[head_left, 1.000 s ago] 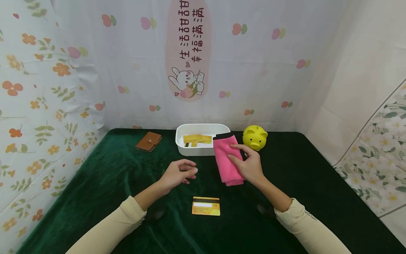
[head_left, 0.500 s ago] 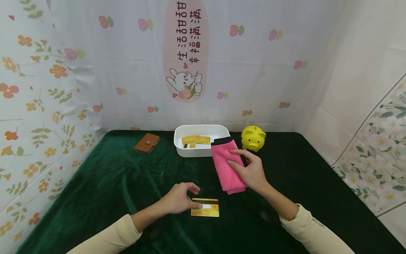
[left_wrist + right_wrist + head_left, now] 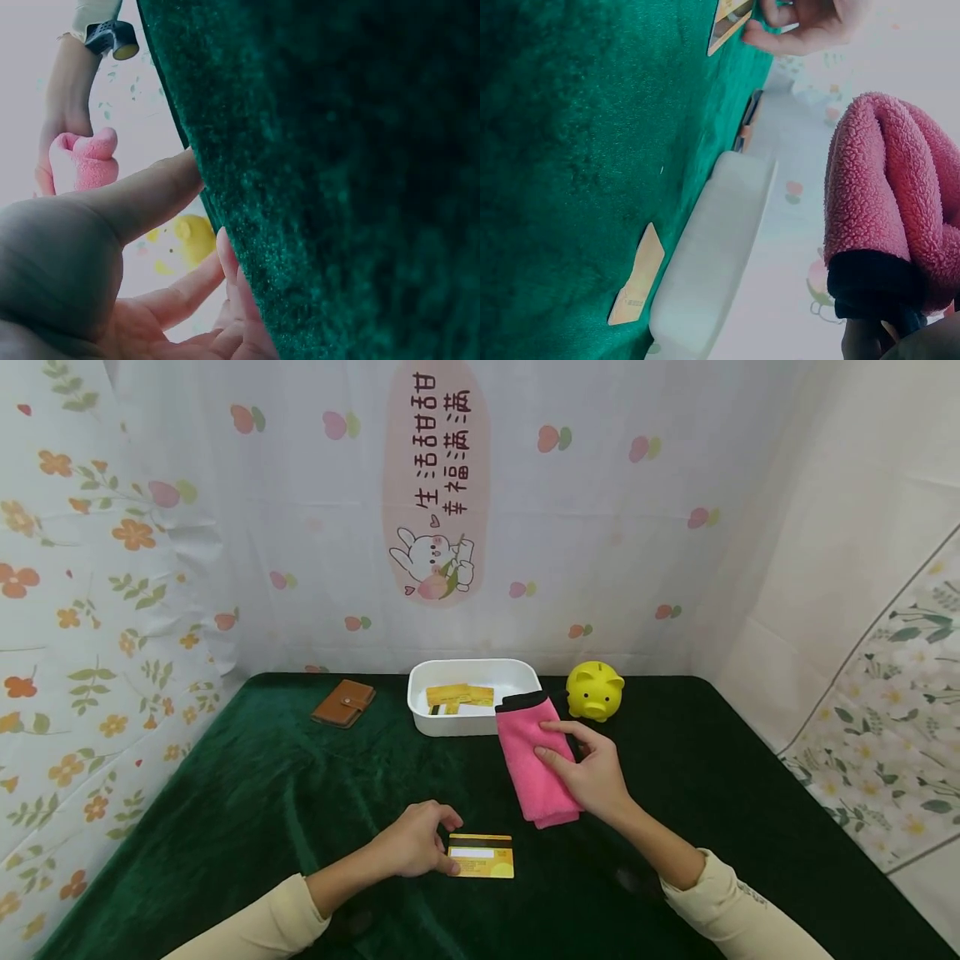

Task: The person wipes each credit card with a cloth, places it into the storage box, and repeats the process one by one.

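My left hand (image 3: 416, 841) is at the left end of a yellow bank card (image 3: 487, 857) lying on the green cloth. Its thumb tip overlaps the card's lower left corner, while the index finger arches by the upper left corner with a gap between them. In the left wrist view the fingertips sit right at the cloth, and the card is out of sight. My right hand (image 3: 596, 772) holds a folded pink towel (image 3: 528, 777) with black edging, thumb and index finger across its front. The towel (image 3: 877, 180) fills the right side of the right wrist view.
A white tray (image 3: 517, 667) with several yellow cards (image 3: 459, 695) stands at the back, beside a yellow piggy bank (image 3: 594, 692). A brown wallet (image 3: 343, 703) lies back left. The right wrist view shows a pale card shape (image 3: 637, 281) on the cloth near the tray.
My left hand has come down toward the card, its thumb first over the card, then drawn back to the left corner. My right hand has lowered the towel slightly.
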`<action>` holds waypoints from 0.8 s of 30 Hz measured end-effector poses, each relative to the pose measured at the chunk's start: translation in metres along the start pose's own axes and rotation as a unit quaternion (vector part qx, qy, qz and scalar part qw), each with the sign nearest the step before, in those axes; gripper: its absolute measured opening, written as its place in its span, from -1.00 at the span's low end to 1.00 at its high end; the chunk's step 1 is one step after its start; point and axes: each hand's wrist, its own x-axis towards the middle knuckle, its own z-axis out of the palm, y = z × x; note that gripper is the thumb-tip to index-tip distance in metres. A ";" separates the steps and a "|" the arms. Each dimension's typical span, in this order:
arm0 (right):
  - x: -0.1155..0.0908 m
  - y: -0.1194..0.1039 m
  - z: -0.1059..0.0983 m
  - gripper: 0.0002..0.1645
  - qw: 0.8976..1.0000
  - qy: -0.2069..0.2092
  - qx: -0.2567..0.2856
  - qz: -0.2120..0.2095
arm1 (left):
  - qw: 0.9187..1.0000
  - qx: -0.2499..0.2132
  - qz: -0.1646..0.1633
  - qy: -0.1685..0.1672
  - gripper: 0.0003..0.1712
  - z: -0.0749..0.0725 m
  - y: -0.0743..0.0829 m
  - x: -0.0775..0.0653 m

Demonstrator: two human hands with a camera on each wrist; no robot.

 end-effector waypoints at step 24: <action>-0.001 -0.004 0.006 -0.64 1.000 -0.009 0.014 -0.011 | 0.997 -0.058 0.042 -0.039 -0.60 -0.011 -0.009 0.005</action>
